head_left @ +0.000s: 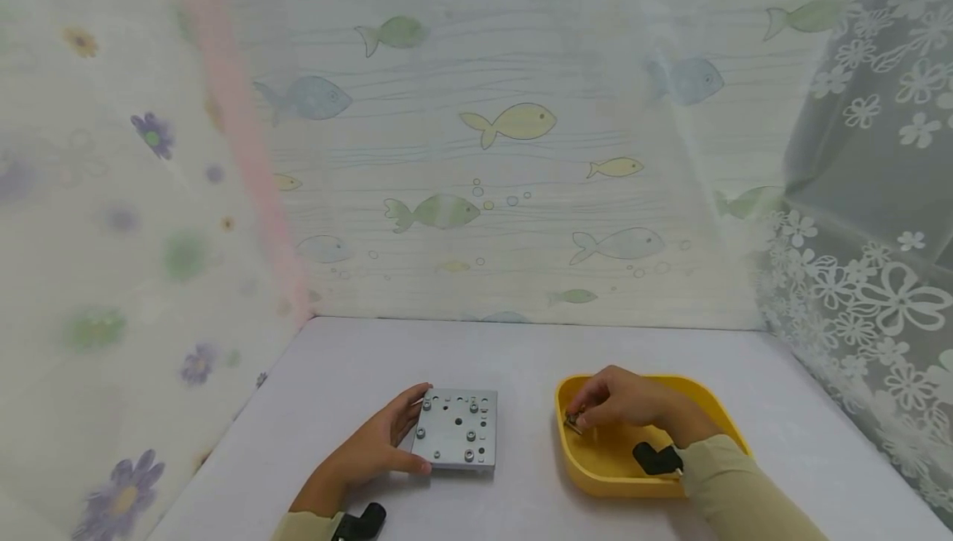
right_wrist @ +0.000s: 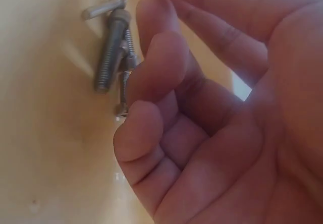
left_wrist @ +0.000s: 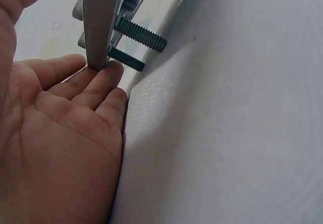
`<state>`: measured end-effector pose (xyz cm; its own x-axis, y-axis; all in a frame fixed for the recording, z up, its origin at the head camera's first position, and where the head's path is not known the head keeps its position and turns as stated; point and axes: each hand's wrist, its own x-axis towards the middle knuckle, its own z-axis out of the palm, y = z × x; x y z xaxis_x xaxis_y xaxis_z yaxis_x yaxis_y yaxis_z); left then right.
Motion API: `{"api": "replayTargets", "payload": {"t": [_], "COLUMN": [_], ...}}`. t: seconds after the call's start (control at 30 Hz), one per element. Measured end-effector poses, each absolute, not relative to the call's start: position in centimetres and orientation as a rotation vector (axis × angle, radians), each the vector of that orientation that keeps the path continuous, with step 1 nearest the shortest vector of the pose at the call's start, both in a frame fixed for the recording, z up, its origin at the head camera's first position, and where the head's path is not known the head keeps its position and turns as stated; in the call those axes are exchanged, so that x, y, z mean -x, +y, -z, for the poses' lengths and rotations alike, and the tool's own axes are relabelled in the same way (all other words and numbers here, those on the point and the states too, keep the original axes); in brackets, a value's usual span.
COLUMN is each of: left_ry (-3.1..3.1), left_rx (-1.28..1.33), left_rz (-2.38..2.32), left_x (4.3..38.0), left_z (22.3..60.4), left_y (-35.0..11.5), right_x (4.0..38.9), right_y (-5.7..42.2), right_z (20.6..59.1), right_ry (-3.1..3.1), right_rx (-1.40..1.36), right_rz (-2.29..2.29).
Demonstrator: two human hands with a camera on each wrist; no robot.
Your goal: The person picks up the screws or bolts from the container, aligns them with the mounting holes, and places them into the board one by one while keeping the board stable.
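My left hand (head_left: 372, 448) grips a square silver metal plate (head_left: 445, 442) by its left side, thumb at the near edge and fingers at the far corner. Socket-head screws (head_left: 471, 436) sit in several of its holes, and their threaded shanks (left_wrist: 141, 35) stick out underneath in the left wrist view. Inside a yellow tray (head_left: 606, 462), my right hand (head_left: 629, 400) has its fingers bent down at a small heap of metal screws (right_wrist: 108, 52) by the tray's left wall. Whether the fingertips pinch a screw is hidden.
The plate and the tray stand apart on a white-covered table (head_left: 521, 375), the tray to the right. A fish-patterned curtain (head_left: 462, 160) hangs at the back, with a flowered one (head_left: 149, 293) on the left and lace (head_left: 893, 301) on the right.
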<state>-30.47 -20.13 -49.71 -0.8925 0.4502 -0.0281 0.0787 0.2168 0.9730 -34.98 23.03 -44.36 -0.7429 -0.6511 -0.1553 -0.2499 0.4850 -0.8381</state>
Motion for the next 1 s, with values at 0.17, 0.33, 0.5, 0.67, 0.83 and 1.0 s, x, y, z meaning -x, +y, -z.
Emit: {"api": "replayTargets", "payload": {"t": [0.17, 0.33, 0.5, 0.67, 0.83, 1.0], "left_ry": [2.167, 2.174, 2.183, 2.184, 2.193, 2.213], "left_rx": [-0.514, -0.509, -0.503, -0.507, -0.511, -0.521], "left_rz": [-1.739, -1.736, -1.730, -1.730, -1.722, -1.704], "left_x": [30.48, 30.49, 30.42, 30.48, 30.56, 30.59], "left_z": [49.78, 49.82, 49.75, 49.90, 50.06, 50.06], "left_y": [-20.11, -20.20, -20.20, -20.23, -20.28, -20.26], "right_x": [35.00, 35.02, 35.10, 35.02, 34.95, 35.04], "right_y": [22.87, 22.70, 22.60, 22.60, 22.69, 22.78], "right_z": [44.58, 44.68, 44.72, 44.72, 44.77, 44.93], "right_ry": [2.308, 2.342, 2.370, 2.374, 2.374, 2.396], "right_rx": [0.725, 0.728, 0.708, 0.690, 0.712, 0.701], "right_rz": [1.130, 1.108, 1.083, 1.093, 1.096, 1.078]}}
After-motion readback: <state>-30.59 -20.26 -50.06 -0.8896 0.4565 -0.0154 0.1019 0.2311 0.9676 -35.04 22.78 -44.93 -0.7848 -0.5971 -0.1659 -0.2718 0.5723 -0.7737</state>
